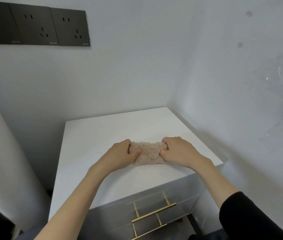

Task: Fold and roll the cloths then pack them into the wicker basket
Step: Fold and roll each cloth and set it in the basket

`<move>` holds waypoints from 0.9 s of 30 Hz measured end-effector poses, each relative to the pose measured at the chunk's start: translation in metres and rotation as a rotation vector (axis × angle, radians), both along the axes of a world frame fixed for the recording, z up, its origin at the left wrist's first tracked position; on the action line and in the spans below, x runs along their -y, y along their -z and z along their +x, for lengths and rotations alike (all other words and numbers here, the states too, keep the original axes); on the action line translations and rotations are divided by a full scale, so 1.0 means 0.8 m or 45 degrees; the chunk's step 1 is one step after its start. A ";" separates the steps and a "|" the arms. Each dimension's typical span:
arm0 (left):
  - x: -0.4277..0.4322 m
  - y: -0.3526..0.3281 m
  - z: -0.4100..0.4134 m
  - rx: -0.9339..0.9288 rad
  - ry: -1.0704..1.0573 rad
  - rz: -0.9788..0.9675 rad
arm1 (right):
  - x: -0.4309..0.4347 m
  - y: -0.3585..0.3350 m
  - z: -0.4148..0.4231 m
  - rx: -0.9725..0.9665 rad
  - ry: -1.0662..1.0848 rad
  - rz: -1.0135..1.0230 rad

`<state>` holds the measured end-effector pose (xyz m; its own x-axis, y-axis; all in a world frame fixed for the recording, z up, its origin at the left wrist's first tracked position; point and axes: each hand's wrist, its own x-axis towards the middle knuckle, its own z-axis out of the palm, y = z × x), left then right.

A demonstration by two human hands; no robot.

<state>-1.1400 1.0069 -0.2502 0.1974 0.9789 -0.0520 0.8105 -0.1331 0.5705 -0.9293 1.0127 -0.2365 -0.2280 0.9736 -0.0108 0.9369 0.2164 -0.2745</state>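
Gripped at both ends, a beige fluffy cloth [148,154] is held bunched on the white cabinet top [102,135], near its front edge. Its left end is clasped by the left hand [122,154], its right end by the right hand [177,151], fingers curled around the fabric. Gold drawer handles [152,213] are seen below the cabinet top; dark wall sockets [35,25] are mounted above it.

Fuzzy beige cloth [148,154] — smooth matt white cabinet top [102,132]
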 end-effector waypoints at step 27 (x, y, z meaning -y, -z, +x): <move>0.167 -0.134 0.191 1.139 0.430 -0.252 | 0.270 -0.115 0.147 -0.996 0.347 -0.204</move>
